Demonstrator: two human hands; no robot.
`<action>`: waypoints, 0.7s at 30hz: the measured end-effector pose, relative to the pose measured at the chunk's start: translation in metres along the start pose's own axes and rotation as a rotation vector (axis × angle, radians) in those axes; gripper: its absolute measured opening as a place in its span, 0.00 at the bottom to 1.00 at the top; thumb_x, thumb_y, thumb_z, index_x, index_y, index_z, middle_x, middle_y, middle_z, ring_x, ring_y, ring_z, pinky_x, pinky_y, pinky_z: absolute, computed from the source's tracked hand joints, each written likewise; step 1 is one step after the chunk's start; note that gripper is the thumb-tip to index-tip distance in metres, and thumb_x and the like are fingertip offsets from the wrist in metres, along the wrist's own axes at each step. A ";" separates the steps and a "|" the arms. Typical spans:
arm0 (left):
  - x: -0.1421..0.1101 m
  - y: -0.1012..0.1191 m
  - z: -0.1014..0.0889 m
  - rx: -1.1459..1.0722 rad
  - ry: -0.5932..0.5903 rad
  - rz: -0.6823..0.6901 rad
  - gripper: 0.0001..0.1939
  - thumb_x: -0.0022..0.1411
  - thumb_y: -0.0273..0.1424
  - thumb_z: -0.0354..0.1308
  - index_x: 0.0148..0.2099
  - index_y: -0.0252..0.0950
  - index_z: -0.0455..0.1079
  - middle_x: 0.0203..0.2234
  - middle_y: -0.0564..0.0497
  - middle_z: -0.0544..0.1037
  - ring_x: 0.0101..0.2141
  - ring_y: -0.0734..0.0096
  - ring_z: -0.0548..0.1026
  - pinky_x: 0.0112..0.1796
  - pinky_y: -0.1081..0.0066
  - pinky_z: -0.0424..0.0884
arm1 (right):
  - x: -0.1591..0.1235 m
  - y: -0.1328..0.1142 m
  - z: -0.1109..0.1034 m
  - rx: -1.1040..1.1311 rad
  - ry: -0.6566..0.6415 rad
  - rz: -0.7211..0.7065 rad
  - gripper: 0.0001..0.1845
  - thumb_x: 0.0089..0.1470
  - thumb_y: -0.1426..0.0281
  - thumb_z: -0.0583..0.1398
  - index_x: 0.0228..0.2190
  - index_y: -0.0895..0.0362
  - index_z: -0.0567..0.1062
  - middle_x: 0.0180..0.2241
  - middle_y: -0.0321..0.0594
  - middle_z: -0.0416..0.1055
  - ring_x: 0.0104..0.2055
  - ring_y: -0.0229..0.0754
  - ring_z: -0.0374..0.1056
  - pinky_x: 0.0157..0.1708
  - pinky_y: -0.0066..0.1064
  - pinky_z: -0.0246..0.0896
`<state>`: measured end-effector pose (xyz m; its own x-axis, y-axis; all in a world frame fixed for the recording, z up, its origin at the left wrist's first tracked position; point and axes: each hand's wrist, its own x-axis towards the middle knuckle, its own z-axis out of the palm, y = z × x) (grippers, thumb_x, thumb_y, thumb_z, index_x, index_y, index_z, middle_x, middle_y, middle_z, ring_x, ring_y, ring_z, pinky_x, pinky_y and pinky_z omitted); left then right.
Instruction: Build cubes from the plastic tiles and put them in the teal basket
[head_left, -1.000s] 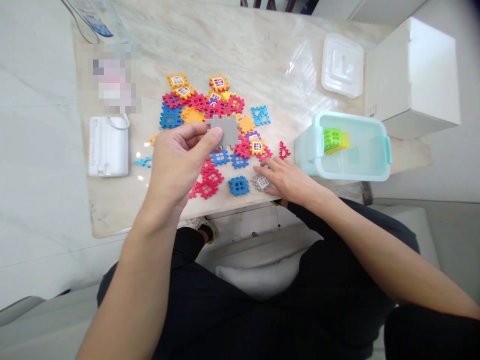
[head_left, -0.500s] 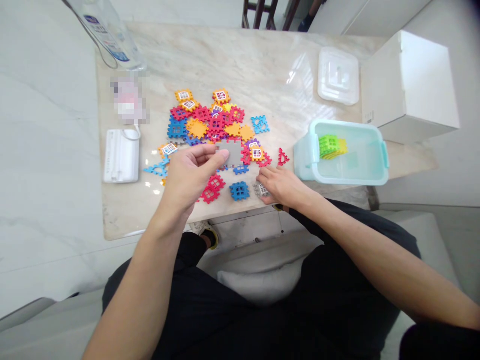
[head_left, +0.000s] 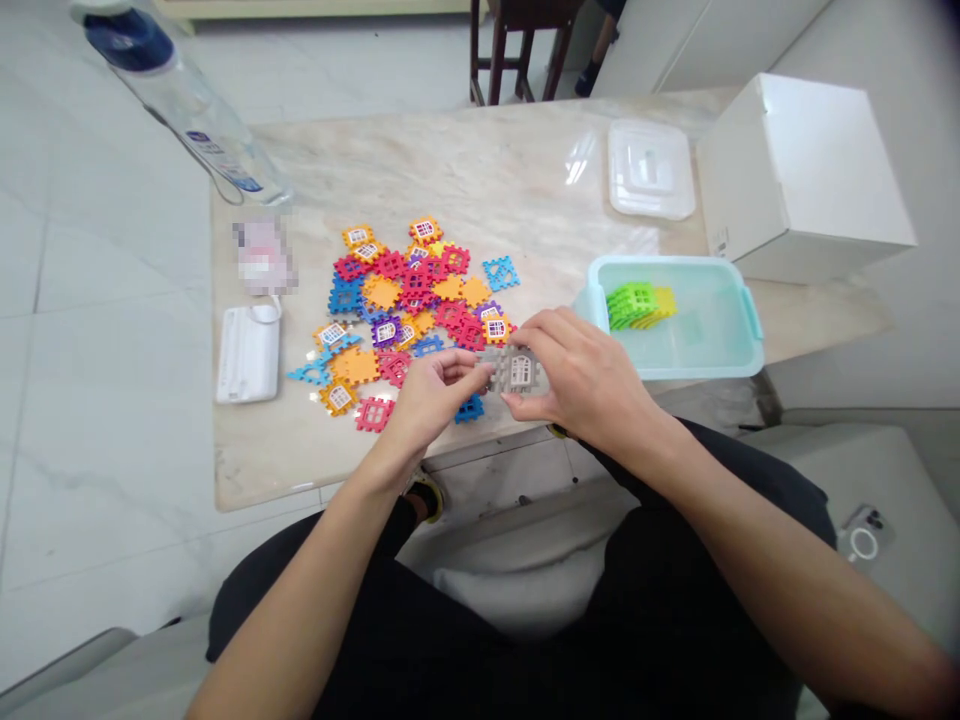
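- The right hand [head_left: 589, 375] is pinching a gray window tile [head_left: 516, 370], its thumb and curled fingers [head_left: 544, 332] closing on the tile from above and below.
- The left hand [head_left: 431, 400] is reaching in from the other side, its fingers [head_left: 469, 376] slightly bent and touching or just beside the tile's left edge; I cannot tell whether they are gripping it.
- The tile is hovering between both hands, just above the front of the marble surface [head_left: 525, 170].
- It looks light, thin and stiff, with a notched plastic rim that seems to offer the best hold, while the white window insert looks more delicate.
- A loose pile of red, blue, orange and purple interlocking tiles [head_left: 409, 310] is spreading across the surface just behind the left hand.
- A pale teal plastic storage box [head_left: 675, 262] is sitting to the right, holding a stack of green and yellow tiles [head_left: 634, 305].
- Its clear lid [head_left: 649, 168] is lying behind it, beside a white cardboard box [head_left: 802, 180].
- A clear water bottle [head_left: 176, 90] and a white rectangular device [head_left: 247, 355] are sitting toward the left.
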<state>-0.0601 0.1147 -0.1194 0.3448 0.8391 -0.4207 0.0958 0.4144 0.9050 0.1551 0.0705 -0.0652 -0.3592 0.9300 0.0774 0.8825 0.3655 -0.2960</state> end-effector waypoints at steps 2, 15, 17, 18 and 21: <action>0.002 -0.001 0.004 -0.011 -0.010 -0.017 0.23 0.52 0.49 0.83 0.38 0.38 0.83 0.31 0.48 0.86 0.32 0.65 0.82 0.36 0.68 0.77 | 0.002 0.002 0.005 0.008 -0.014 0.003 0.19 0.66 0.62 0.71 0.54 0.56 0.78 0.52 0.55 0.79 0.56 0.63 0.72 0.57 0.51 0.71; 0.002 0.002 -0.005 -0.089 -0.041 -0.060 0.27 0.45 0.50 0.86 0.39 0.38 0.86 0.33 0.47 0.88 0.33 0.64 0.83 0.35 0.68 0.77 | -0.002 0.014 0.018 0.117 0.012 -0.006 0.24 0.67 0.59 0.72 0.58 0.57 0.78 0.53 0.54 0.83 0.57 0.61 0.78 0.60 0.51 0.74; 0.001 0.001 -0.006 -0.134 -0.052 -0.060 0.27 0.44 0.49 0.87 0.39 0.38 0.85 0.33 0.48 0.88 0.33 0.64 0.83 0.36 0.68 0.78 | -0.002 0.012 0.019 0.145 0.020 -0.022 0.25 0.68 0.58 0.72 0.59 0.57 0.78 0.55 0.55 0.83 0.58 0.61 0.79 0.60 0.51 0.75; 0.001 0.000 -0.006 -0.149 -0.053 -0.058 0.27 0.44 0.49 0.87 0.38 0.39 0.84 0.33 0.48 0.88 0.33 0.64 0.83 0.36 0.68 0.78 | -0.001 0.010 0.019 0.161 0.013 -0.025 0.25 0.68 0.58 0.72 0.61 0.56 0.77 0.56 0.55 0.83 0.59 0.60 0.79 0.61 0.51 0.76; 0.000 0.000 -0.008 -0.133 -0.054 -0.056 0.26 0.46 0.48 0.87 0.38 0.39 0.83 0.32 0.48 0.88 0.32 0.64 0.84 0.35 0.68 0.78 | -0.001 0.006 0.021 0.193 -0.033 -0.041 0.29 0.70 0.61 0.70 0.67 0.54 0.74 0.62 0.55 0.81 0.64 0.60 0.78 0.64 0.52 0.76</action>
<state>-0.0676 0.1172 -0.1201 0.3924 0.7945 -0.4634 -0.0067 0.5063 0.8623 0.1547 0.0714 -0.0868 -0.4060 0.9117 0.0632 0.7933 0.3859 -0.4709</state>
